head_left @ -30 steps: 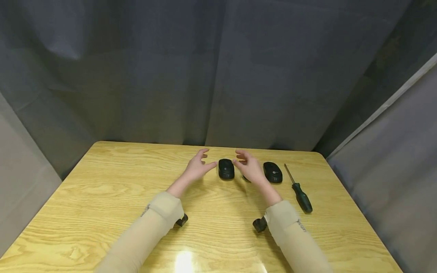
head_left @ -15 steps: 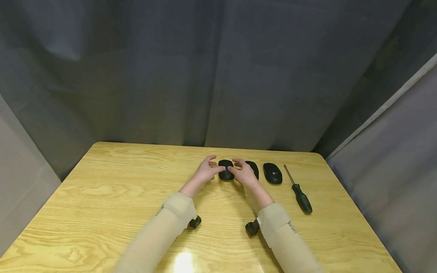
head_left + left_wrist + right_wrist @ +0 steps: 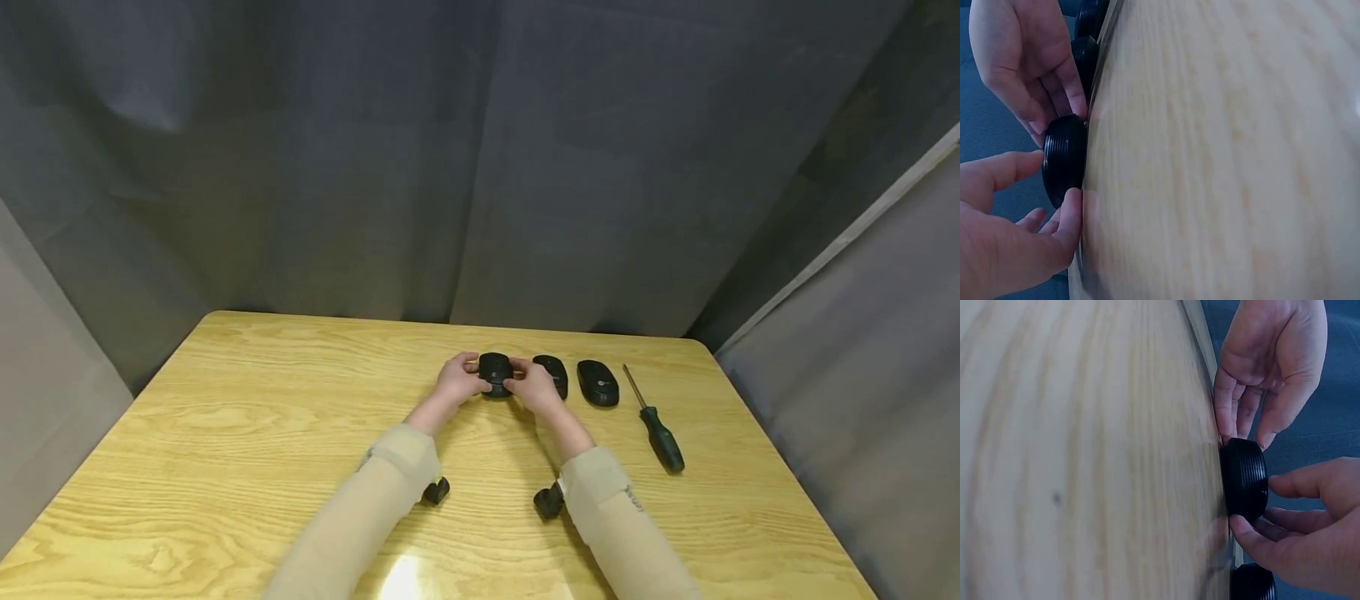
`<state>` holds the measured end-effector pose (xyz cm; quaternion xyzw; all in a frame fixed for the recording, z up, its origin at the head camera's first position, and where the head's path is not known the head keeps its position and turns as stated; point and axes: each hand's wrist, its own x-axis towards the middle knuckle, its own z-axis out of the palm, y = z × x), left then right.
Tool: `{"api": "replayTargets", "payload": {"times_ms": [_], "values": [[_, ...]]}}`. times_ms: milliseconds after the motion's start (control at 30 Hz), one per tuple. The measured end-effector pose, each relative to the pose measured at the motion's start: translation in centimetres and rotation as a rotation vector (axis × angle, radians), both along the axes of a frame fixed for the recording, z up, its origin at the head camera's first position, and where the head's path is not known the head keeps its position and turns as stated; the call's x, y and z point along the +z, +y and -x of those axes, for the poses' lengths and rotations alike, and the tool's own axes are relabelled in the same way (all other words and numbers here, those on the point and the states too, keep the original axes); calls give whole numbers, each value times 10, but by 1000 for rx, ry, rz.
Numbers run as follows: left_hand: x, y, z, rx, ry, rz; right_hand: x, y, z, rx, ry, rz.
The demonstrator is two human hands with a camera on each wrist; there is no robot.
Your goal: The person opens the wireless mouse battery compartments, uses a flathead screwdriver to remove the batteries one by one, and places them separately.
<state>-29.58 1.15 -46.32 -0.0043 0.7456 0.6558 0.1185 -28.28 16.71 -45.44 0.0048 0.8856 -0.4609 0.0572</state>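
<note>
A black computer mouse (image 3: pixel 495 367) lies on the wooden table near its far edge, between my two hands. My left hand (image 3: pixel 454 383) holds its left side, thumb at the near end and fingers further along. On the opposite side my right hand (image 3: pixel 538 390) grips it in the same way. In the left wrist view the ridged side of the mouse (image 3: pixel 1065 159) shows, with fingertips of the left hand (image 3: pixel 1016 244) down by the tabletop. Fingertips of the right hand (image 3: pixel 1319 531) touch the mouse (image 3: pixel 1246 478) in the right wrist view too.
Just right of my right hand sits a second black mouse (image 3: pixel 555 375), partly covered by that hand. Further right are a third black mouse (image 3: pixel 597 383) and a screwdriver (image 3: pixel 662 437) with a dark handle. A dark curtain (image 3: pixel 360 167) hangs behind the table (image 3: pixel 255 425).
Both hands have come inward from either side of the mouse and now hold it. The second mouse shows more than it did a second ago. The mice and screwdriver stay in place.
</note>
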Motion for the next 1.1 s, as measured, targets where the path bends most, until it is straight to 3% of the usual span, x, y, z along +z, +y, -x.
{"api": "replayTargets", "payload": {"times_ms": [233,433,600,833,1100], "values": [[0,-2,1,52,-16,-23,2,-4,-2,-41,8,20],[8,-6,-2,55,-9,-49,14,-6,-7,-89,12,62],[18,-9,-6,46,3,-77,20,-4,-11,-116,10,171],[33,-14,-14,53,34,-78,29,-1,-14,-76,-7,281],[53,-22,-24,34,34,-111,49,-2,-24,-52,28,286]]}}
